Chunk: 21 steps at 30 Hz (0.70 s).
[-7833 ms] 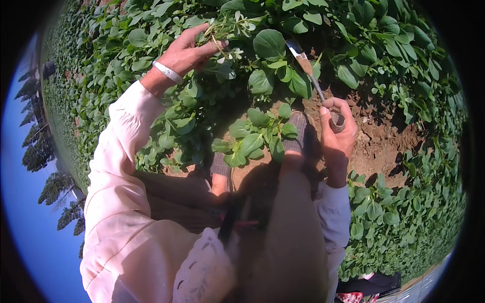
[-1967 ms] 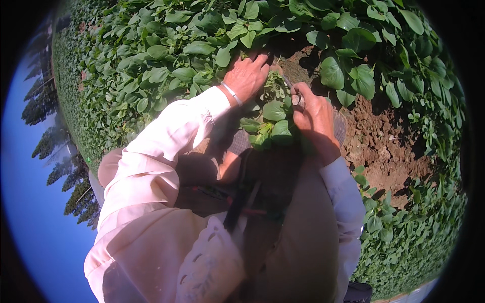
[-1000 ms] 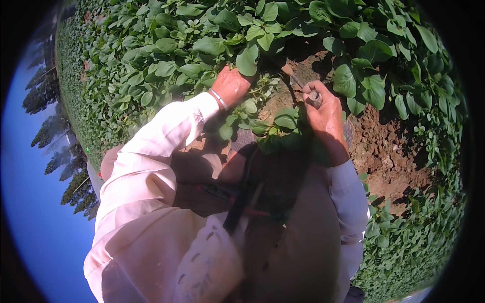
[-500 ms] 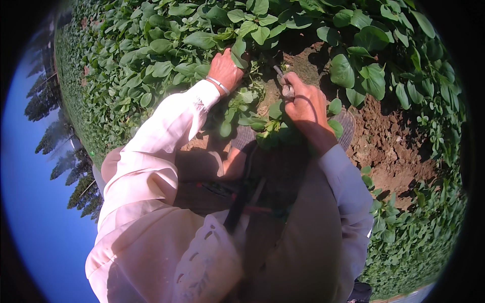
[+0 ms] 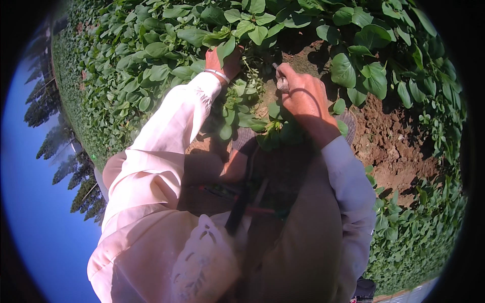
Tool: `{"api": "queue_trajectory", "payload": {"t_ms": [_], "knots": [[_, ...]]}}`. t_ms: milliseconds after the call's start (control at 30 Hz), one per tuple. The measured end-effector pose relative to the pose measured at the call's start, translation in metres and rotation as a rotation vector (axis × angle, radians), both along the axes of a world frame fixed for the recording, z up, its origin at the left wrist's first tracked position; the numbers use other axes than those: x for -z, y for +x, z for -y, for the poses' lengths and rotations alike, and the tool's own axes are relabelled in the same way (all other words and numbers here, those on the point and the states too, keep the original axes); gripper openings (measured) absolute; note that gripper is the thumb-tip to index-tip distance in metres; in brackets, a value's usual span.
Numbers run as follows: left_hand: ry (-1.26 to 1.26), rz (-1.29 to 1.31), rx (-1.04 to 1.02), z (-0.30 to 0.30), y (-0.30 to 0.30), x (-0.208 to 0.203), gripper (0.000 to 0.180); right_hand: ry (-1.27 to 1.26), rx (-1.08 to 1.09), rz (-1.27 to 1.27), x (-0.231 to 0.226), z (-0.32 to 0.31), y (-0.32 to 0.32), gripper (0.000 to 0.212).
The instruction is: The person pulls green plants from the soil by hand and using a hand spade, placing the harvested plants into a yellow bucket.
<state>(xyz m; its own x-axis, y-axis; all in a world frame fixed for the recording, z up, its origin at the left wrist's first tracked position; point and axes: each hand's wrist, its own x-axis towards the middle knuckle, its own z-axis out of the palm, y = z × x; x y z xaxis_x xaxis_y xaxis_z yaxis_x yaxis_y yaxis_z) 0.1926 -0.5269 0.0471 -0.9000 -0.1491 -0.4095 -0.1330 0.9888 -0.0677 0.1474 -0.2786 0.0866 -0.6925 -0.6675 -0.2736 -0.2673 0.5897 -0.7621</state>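
Note:
My left hand (image 5: 225, 63), with a pale band at the wrist, reaches in among the leafy green plants (image 5: 194, 36). A broad leaf and shadow cover its fingers, so its grip is hidden. Thin-stemmed greenery (image 5: 252, 65) lies just right of it. To the right, my right hand (image 5: 305, 98) is closed round the rounded handle of a small hand tool (image 5: 283, 85). A short bit of its metal shank shows ahead of the fist, pointing toward the stems; its working end is hidden in shade.
Low leafy plants (image 5: 273, 136) grow between my arms, close to my shoe (image 5: 347, 123). Larger broad-leaved plants (image 5: 371, 76) stand at the right, beside crumbly brown soil (image 5: 391, 141). Trees (image 5: 40, 101) rise at the left edge of the field.
My left hand has gone a little deeper under the leaves, and its fingers are more covered. My right hand has shifted slightly left and up with the tool.

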Motion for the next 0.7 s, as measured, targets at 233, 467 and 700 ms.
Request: {"api": "queue_trajectory", "payload": {"t_ms": [233, 467, 700], "knots": [[0.194, -0.180, 0.076, 0.028, 0.012, 0.017, 0.026, -0.164, 0.171, 0.193, -0.001, 0.010, -0.007, 0.034], [0.149, 0.022, 0.124, 0.021, 0.003, -0.002, 0.050, 0.044, 0.006, 0.049, -0.016, 0.025, -0.004, 0.031], [0.129, -0.062, 0.636, 0.005, 0.024, -0.035, 0.044, -0.093, 0.095, 0.091, -0.006, 0.003, -0.007, 0.032]]}}
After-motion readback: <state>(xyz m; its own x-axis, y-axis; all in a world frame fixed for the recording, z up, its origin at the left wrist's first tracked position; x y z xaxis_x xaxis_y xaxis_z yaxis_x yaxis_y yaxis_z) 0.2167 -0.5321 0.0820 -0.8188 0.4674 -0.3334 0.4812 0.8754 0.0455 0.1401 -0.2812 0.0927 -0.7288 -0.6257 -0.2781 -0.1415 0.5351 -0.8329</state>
